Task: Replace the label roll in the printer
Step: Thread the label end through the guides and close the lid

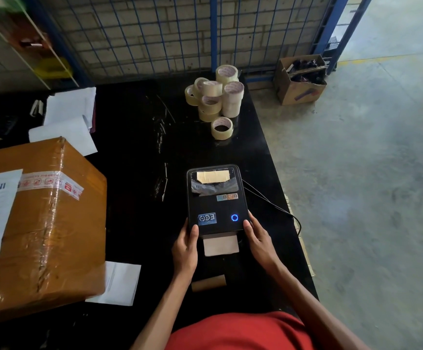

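The black label printer (pixel 215 198) stands on the black table with its lid down and a blue ring light lit on top. A pale label (pixel 221 245) sticks out of its front slot. Through the lid window a tan roll (pixel 213 177) shows inside. My left hand (pixel 185 247) grips the printer's near left corner, thumb on the lid. My right hand (pixel 257 239) holds the near right corner the same way. A bare brown cardboard core (pixel 208 283) lies on the table between my forearms, close to my body.
A large taped brown carton (pixel 41 223) fills the left side. Several clear tape rolls (pixel 216 97) are stacked at the table's far end. White papers (pixel 69 122) lie at the left. The printer cable (pixel 278 210) trails right, toward the table's edge. A cardboard box (pixel 301 80) sits on the floor.
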Motion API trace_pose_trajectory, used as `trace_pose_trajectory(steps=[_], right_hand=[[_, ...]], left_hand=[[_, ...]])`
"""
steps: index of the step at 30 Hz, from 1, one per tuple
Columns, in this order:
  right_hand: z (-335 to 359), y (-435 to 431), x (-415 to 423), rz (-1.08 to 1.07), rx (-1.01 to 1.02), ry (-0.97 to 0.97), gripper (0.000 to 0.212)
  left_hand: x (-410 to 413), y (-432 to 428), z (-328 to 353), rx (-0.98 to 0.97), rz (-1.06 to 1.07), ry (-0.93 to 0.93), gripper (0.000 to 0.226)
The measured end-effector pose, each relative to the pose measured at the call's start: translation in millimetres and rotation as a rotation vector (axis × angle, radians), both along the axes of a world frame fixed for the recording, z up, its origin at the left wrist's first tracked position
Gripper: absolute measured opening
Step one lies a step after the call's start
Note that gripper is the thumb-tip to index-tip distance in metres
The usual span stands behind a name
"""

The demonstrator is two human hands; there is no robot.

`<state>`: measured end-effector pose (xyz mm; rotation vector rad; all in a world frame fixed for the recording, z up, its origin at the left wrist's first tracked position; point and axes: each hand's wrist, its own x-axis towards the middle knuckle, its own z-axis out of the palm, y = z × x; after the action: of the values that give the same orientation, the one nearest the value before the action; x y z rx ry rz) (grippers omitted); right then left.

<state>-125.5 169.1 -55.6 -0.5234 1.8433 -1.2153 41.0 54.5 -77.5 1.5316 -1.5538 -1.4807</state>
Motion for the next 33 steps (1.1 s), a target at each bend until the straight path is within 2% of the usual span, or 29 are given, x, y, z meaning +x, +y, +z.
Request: trace_pose_trajectory(steps=[3,20,33], right_hand=[[-1.0,0.3,-0.6,0.006,0.01,0.002,0.056],[9.8,2.5,0.1,-0.001,0.002,-0.033,0.054],[5.7,2.4,1.4,-0.017,-0.03,-0.037,0.053]], left_hand=[[0.7,-0.8,-0.7,-0.007,-0.009,-0.021,0.061],[1.9,-1.4,-1.3,-0.017,-0.023,-0.051,0.055],[3.0,1.6,-2.2,-0.016,-0.017,-0.08,0.059]])
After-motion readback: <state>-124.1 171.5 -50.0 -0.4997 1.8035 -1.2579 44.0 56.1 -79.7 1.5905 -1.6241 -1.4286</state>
